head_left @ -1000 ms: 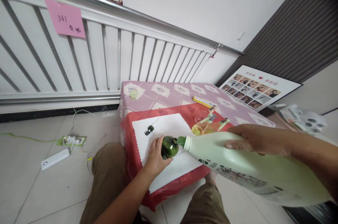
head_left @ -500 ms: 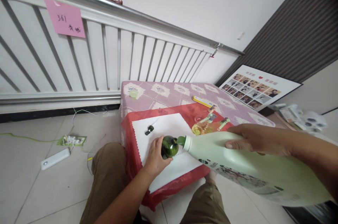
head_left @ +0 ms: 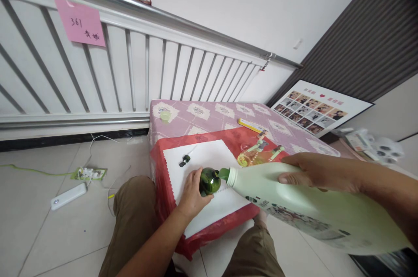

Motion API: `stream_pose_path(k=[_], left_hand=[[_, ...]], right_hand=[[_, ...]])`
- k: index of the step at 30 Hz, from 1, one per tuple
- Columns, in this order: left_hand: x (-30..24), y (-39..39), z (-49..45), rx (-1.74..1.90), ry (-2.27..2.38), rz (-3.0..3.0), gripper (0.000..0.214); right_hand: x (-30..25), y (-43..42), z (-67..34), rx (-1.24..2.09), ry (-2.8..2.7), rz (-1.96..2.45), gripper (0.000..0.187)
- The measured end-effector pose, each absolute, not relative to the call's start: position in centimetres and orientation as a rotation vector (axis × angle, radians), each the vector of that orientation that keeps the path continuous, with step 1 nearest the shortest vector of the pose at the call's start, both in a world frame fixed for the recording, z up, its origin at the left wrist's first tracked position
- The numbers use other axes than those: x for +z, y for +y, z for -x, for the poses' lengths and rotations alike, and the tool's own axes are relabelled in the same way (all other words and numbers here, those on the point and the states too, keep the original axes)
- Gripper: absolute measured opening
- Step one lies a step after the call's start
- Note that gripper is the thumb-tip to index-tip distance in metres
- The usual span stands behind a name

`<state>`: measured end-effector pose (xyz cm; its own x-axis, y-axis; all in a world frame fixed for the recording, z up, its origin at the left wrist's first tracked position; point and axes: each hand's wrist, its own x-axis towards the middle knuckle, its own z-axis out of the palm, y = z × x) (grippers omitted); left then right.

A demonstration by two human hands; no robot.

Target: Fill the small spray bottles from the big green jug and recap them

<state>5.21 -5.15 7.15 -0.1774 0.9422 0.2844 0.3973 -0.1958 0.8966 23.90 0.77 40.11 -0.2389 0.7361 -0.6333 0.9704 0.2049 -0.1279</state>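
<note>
My left hand (head_left: 193,194) is wrapped round a small dark green bottle (head_left: 210,181) over the white sheet. With my right hand (head_left: 313,172) I grip a big pale green jug (head_left: 281,185), tipped so its neck points left. The jug's green spout (head_left: 224,174) meets the small bottle's mouth. Whether liquid is flowing I cannot tell. A dark pump top (head_left: 184,160) lies on the white sheet (head_left: 209,150), above my left hand. Past the jug are yellowish clear bottles (head_left: 250,157) with pale green trigger-like tops, partly hidden by the jug.
The sheet rests on a red cloth (head_left: 166,190) over a purple patterned tablecloth (head_left: 209,113). A yellow box (head_left: 250,126) lies farther back. Behind is a white radiator (head_left: 183,68). A power strip (head_left: 89,174) and a white device (head_left: 68,196) are on the floor at left.
</note>
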Motion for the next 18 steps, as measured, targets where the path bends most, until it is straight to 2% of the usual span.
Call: stream_pose_path(k=[18], left_hand=[[7.22, -5.12, -5.18, 1.368, 1.55, -1.557, 0.091]], right_hand=[[40.21, 0.8, -23.76, -0.659, 2.064, -1.561, 0.053]])
